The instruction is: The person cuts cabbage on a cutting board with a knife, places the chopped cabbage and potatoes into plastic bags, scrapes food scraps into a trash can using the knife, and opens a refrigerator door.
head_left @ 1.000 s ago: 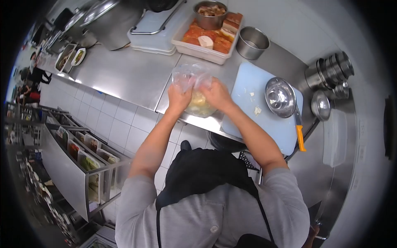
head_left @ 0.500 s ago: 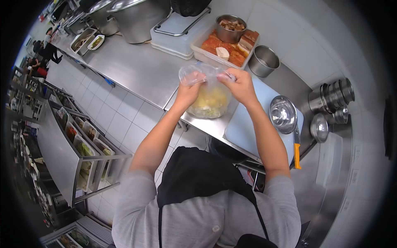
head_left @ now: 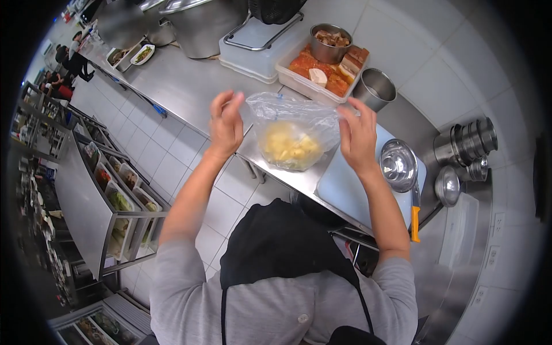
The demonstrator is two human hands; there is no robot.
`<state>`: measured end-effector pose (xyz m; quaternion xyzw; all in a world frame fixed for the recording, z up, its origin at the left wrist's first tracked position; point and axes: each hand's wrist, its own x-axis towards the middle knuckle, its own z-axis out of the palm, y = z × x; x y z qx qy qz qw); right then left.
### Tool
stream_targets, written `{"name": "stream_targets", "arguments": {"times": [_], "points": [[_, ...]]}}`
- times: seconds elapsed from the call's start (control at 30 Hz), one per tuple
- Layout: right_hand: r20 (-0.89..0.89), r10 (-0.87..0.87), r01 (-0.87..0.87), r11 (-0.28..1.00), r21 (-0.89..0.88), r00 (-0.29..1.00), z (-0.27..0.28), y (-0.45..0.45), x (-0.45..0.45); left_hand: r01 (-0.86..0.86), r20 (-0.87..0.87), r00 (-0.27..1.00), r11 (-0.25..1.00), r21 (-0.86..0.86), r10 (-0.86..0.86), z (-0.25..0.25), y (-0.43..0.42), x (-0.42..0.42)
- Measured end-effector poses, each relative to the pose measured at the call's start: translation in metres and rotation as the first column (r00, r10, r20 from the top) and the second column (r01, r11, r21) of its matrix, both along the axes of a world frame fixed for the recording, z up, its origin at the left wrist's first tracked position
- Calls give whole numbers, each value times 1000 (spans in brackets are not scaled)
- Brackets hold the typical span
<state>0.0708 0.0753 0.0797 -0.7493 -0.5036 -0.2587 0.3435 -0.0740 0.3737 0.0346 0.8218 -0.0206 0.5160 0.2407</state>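
A clear plastic bag (head_left: 296,135) of pale yellow chunks sits at the front edge of the steel counter, its top loose and spread. My left hand (head_left: 228,127) is in the air just left of the bag, thumb and fingers apart, holding nothing; its fingertips are slightly blurred. On the other side, my right hand (head_left: 359,135) is raised with thumb and forefinger apart. Its thumb is beside the bag's right edge; whether it touches the plastic is unclear. Under my right hand lies a pale blue cutting board (head_left: 348,178).
A steel bowl (head_left: 398,164) rests on the board beside an orange-handled knife (head_left: 415,224). Behind the bag stand a tub of orange-red food (head_left: 305,64), a steel pot (head_left: 375,89) and a lidded plastic box (head_left: 248,60). Stacked steel containers (head_left: 468,141) line the right wall.
Both hands have come off the gathered top of the bag and moved apart, left hand outward to the left, right hand to the right. The bag's top has spread.
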Motion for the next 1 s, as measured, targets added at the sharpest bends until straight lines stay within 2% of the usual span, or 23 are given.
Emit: {"name": "stream_targets", "arguments": {"times": [0.03,0.13,0.17,0.23,0.3,0.33,0.43,0.53,0.6,0.63,0.7,0.73,0.77,0.83,0.93,1.0], "points": [[296,16,-2,999,-46,955,-1,-5,-6,-163,114,985,913,374,129,-3,4,-4],[394,142,8,934,-356,908,-9,-2,-19,-35,-8,999,791,611,50,11,-4,-3],[428,123,39,936,-350,895,-12,1,-18,38,-101,994,797,603,29,9,-6,1],[510,81,107,938,-329,857,-11,14,-1,171,-266,964,801,574,-15,8,-6,16],[168,56,30,882,-470,984,-17,14,12,267,-424,903,865,425,-71,9,-5,19],[-18,24,-30,851,-525,1000,-21,14,15,307,-500,859,889,340,-106,10,-3,18],[-192,-86,-59,763,-644,978,-10,6,7,369,-743,631,929,33,-224,28,-5,12],[-363,18,-273,691,-669,932,9,-1,5,434,-830,429,887,-156,-356,55,-5,11],[-707,164,-491,822,-287,688,1,2,11,411,-595,462,754,-513,-657,40,-11,15],[-809,262,-512,857,-55,526,-7,6,11,406,-434,480,631,-661,-763,35,-17,18],[-838,513,-408,816,410,186,-25,20,1,295,-76,549,279,-914,-832,28,-42,18],[-825,562,-300,798,523,60,-33,27,-3,249,102,593,62,-967,-799,25,-52,18],[-781,622,-173,765,621,-53,-40,34,-7,202,129,635,3,-979,-762,21,-54,21],[-767,601,38,792,609,-224,-51,43,-7,112,165,718,-121,-986,-676,13,-55,28],[-694,694,45,713,700,-191,-58,52,23,185,261,713,-185,-965,-651,9,-56,45],[-775,618,128,786,605,-132,-41,54,25,232,306,704,-200,-952,-641,9,-57,52]]}}
